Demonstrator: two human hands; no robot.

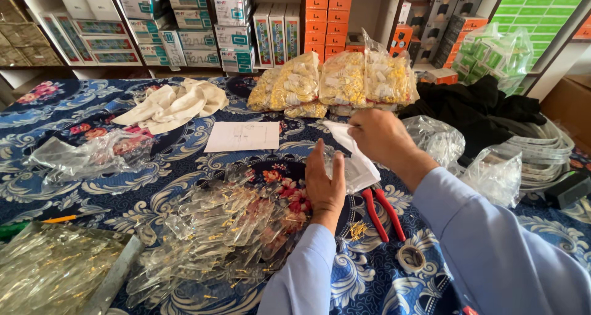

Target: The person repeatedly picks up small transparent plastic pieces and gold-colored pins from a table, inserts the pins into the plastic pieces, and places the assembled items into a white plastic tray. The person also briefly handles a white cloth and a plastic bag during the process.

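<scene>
**Both hands on a small clear bag**

I see a small clear plastic bag [354,161] held up just above the blue flowered tablecloth [111,185], between my two hands. My right hand [381,136] pinches its upper edge, fingers closed on the plastic. My left hand [325,182] stands upright against the bag's lower left side, fingers straight and touching it; I cannot tell whether they grip it.

Just below the bag lie red-handled pliers [381,210], with a roll of tape [411,258] near them. To the left sits a heap of small clear packets [215,229]. Farther back lie a white sheet of paper [243,136], bags of yellow parts [341,81] and a white cloth [172,105].
</scene>
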